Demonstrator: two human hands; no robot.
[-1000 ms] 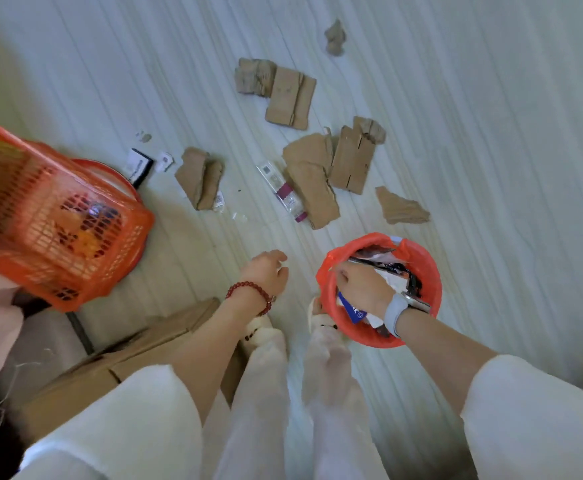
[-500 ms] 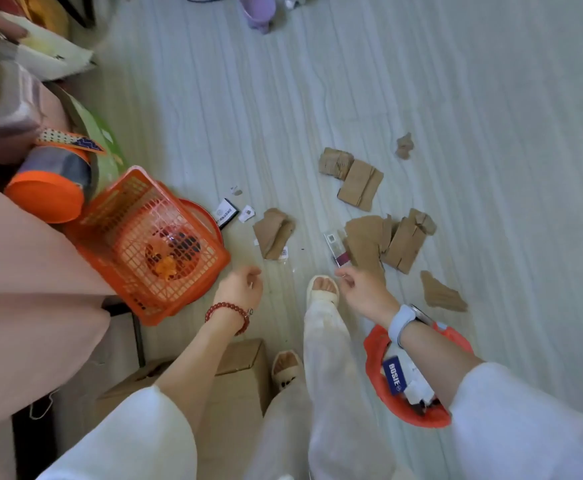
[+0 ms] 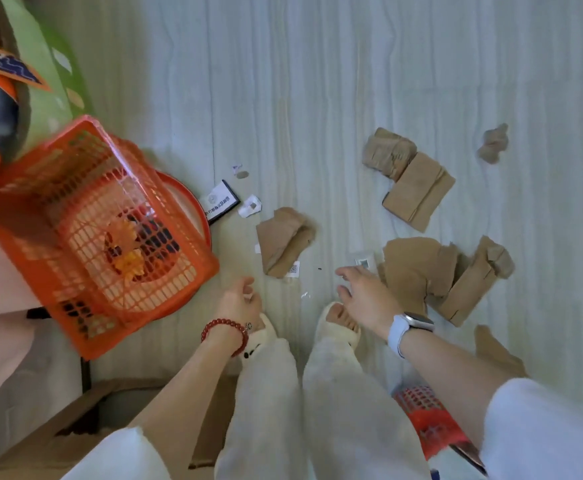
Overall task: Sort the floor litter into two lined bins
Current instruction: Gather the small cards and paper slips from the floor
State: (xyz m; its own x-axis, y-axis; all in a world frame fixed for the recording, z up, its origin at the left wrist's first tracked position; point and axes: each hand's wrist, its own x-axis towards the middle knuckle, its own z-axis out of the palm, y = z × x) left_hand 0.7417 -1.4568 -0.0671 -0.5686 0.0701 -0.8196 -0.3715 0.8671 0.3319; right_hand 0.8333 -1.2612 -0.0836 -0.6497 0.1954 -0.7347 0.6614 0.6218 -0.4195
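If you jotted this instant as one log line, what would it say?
right hand: open, reaching toward small packet | left hand: empty | cardboard scraps: on floor | orange bin: by right arm

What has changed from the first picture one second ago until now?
The right hand left the red-lined bin and now reaches, open and empty, toward the small packet beside the cardboard pieces. The left hand stayed empty, and the litter and orange basket stayed in place.
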